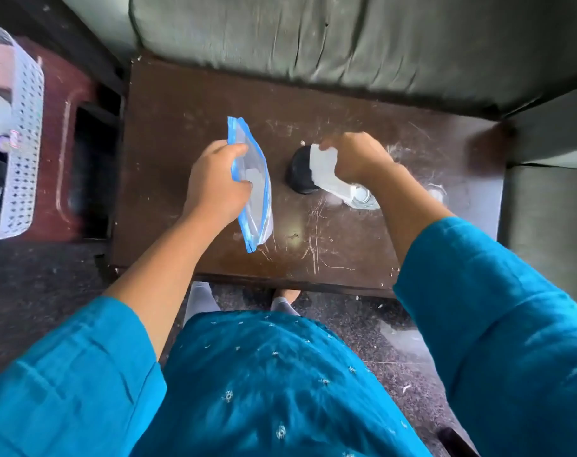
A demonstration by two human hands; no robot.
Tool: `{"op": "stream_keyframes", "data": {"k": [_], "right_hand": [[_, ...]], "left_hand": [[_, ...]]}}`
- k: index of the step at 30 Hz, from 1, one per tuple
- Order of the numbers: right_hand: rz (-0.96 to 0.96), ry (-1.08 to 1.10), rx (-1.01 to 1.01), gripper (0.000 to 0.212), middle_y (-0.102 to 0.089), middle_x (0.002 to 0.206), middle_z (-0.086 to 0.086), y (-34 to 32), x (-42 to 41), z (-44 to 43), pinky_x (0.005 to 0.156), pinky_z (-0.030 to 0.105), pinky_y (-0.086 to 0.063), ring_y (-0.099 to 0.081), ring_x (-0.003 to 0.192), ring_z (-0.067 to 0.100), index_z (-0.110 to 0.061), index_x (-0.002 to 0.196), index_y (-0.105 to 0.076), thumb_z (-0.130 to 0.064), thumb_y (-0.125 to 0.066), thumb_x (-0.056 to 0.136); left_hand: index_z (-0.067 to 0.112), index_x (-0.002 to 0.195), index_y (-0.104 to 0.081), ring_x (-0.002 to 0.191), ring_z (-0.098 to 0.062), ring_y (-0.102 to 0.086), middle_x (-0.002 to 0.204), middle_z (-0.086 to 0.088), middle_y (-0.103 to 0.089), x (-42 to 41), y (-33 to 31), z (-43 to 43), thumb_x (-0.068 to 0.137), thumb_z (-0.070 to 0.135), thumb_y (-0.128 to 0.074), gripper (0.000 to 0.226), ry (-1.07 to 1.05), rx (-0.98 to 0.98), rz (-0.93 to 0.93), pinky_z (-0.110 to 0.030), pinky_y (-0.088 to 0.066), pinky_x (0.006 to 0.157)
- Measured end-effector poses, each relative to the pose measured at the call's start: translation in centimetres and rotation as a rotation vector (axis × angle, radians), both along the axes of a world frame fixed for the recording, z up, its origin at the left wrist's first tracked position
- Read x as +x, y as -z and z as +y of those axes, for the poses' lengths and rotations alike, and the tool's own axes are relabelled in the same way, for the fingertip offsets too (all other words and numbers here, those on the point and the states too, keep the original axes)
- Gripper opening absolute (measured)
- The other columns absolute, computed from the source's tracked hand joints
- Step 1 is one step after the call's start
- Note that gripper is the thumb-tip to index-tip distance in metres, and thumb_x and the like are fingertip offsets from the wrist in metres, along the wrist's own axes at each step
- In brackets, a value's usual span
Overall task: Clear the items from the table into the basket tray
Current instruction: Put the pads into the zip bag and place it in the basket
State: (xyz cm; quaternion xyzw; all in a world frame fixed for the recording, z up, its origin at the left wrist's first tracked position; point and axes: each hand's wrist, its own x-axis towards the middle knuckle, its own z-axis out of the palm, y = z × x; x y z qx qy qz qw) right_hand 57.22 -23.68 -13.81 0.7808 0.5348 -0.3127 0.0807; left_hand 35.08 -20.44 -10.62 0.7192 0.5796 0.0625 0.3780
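Dark scratched wood makes up the tabletop under both hands. Far out past the left hand sits the white perforated basket tray, cut off by the frame edge, its contents blurred. That hand pinches a limp, light zip bag by its side. The right hand is closed on a white, seemingly crumpled soft piece, hard to identify, just beside a small black round item.

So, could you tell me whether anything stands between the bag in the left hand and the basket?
Nothing visible does. The left hand holds the bag above the table; the basket sits to the left on a side stand, with only bare surface between.
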Motion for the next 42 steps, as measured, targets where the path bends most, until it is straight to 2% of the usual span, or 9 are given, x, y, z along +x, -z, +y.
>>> {"op": "stream_keyframes", "data": {"k": [7, 13, 19, 25, 31, 36, 38, 40, 42], "right_hand": [[-0.004, -0.157, -0.202, 0.059, -0.061, 0.119, 0.011, 3.0, -0.6, 2.9, 0.071, 0.031, -0.049, -0.059, 0.101, 0.032, -0.022, 0.126, -0.056, 0.008, -0.05, 0.075], [-0.047, 0.153, 0.057, 0.053, -0.055, 0.108, 0.02, 5.3, -0.9, 2.6, 0.068, 0.038, -0.044, -0.057, 0.094, 0.041, -0.005, 0.114, -0.042, -0.004, -0.073, 0.07], [-0.169, 0.239, 0.173, 0.047, -0.049, 0.074, 0.014, 6.3, -1.5, 1.7, 0.057, 0.037, -0.038, -0.048, 0.068, 0.037, -0.007, 0.111, -0.037, 0.008, -0.05, 0.068], [-0.071, 0.34, 0.129, 0.045, -0.047, 0.12, 0.02, 7.7, -2.5, 0.0, 0.07, 0.041, -0.041, -0.055, 0.098, 0.044, -0.006, 0.118, -0.037, 0.0, -0.061, 0.08], [-0.077, 0.438, 0.281, 0.067, -0.04, 0.125, 0.016, 4.6, -0.8, -0.6, 0.09, 0.04, -0.039, -0.039, 0.112, 0.035, -0.011, 0.124, -0.037, -0.03, -0.071, 0.069], [0.301, -0.044, 0.301, 0.097, -0.042, 0.141, 0.008, -0.6, -1.0, 1.4, 0.102, 0.03, -0.024, -0.038, 0.128, 0.028, -0.016, 0.14, -0.034, -0.027, -0.081, 0.056], [0.5, -0.033, 0.274, 0.069, -0.057, 0.125, 0.007, -3.3, -1.8, 2.3, 0.101, 0.034, -0.036, -0.052, 0.117, 0.023, -0.018, 0.119, -0.056, -0.018, -0.085, 0.056], [0.683, 0.116, 0.233, 0.035, -0.069, 0.085, -0.007, -6.1, -1.9, 2.9, 0.079, 0.026, -0.052, -0.063, 0.08, 0.005, -0.029, 0.082, -0.063, -0.01, -0.084, 0.061], [0.71, 0.158, 0.282, 0.027, -0.06, 0.052, -0.019, -9.4, -1.4, 3.2, 0.056, 0.012, -0.046, -0.052, 0.051, -0.008, -0.029, 0.06, -0.063, -0.009, -0.08, 0.067]], "left_hand": [[0.015, 0.128, -0.052, 0.106, -0.021, -0.056, 0.131, -0.002, -0.05, 0.8, 2.2, 0.8, 0.08, 0.001, -0.065, 0.052, 0.041, -0.041, -0.001, -0.022, -0.043, 0.08], [0.017, 0.128, -0.052, 0.102, -0.018, -0.056, 0.128, 0.0, -0.051, 1.3, 3.4, 1.4, 0.079, 0.001, -0.063, 0.053, 0.063, -0.058, -0.021, -0.02, -0.043, 0.081], [0.018, 0.128, -0.052, 0.1, -0.012, -0.054, 0.127, 0.0, -0.051, 2.2, 3.8, 1.7, 0.079, 0.002, -0.063, 0.053, 0.08, -0.057, -0.057, -0.017, -0.043, 0.08], [0.015, 0.125, -0.055, 0.098, -0.014, -0.056, 0.124, 0.0, -0.053, 2.4, 3.2, 1.7, 0.08, 0.009, -0.063, 0.046, 0.096, -0.051, -0.094, -0.021, -0.046, 0.083], [0.013, 0.114, -0.062, 0.1, -0.007, -0.052, 0.115, 0.006, -0.055, 2.5, 1.8, 1.5, 0.077, 0.03, -0.07, 0.041, 0.109, -0.052, -0.189, -0.021, -0.045, 0.083], [0.021, 0.087, -0.068, 0.072, 0.002, -0.05, 0.104, 0.004, -0.063, 2.8, -1.9, 2.9, 0.059, 0.014, -0.062, 0.03, 0.217, -0.141, -0.288, -0.008, -0.037, 0.065], [0.03, 0.076, -0.064, 0.072, 0.0, -0.057, 0.1, 0.004, -0.066, 2.8, -4.3, 3.8, 0.053, 0.01, -0.049, 0.034, 0.258, -0.215, -0.362, -0.023, -0.046, 0.071], [0.031, 0.074, -0.064, 0.087, -0.019, -0.064, 0.1, 0.0, -0.069, 2.9, -6.8, 4.9, 0.053, 0.004, -0.048, 0.038, 0.266, -0.248, -0.435, -0.041, -0.053, 0.082], [0.03, 0.083, -0.062, 0.083, -0.021, -0.062, 0.099, -0.002, -0.066, 2.5, -9.9, 6.2, 0.056, 0.0, -0.053, 0.042, 0.242, -0.258, -0.57, -0.039, -0.054, 0.074]]}}
